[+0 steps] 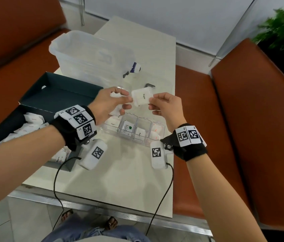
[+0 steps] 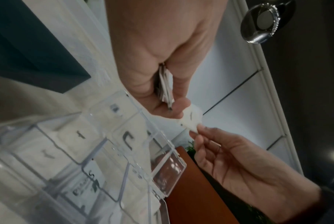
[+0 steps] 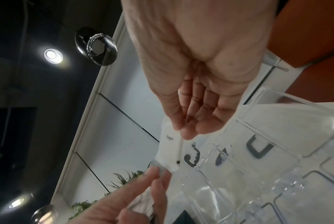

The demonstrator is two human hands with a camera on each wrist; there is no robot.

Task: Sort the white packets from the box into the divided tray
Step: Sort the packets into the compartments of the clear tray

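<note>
Clear glossy plastic tray (image 1: pixel 152 125); matt paper packet (image 1: pixel 141 99).

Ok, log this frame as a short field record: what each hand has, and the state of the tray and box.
left hand: holds a bunch of white packets, fingers also on the sugar packet
right hand: pinches the sugar packet
sugar packet: held between both hands above the divided tray
divided tray: clear, packets in several compartments
box: dark, open, packets inside
</note>
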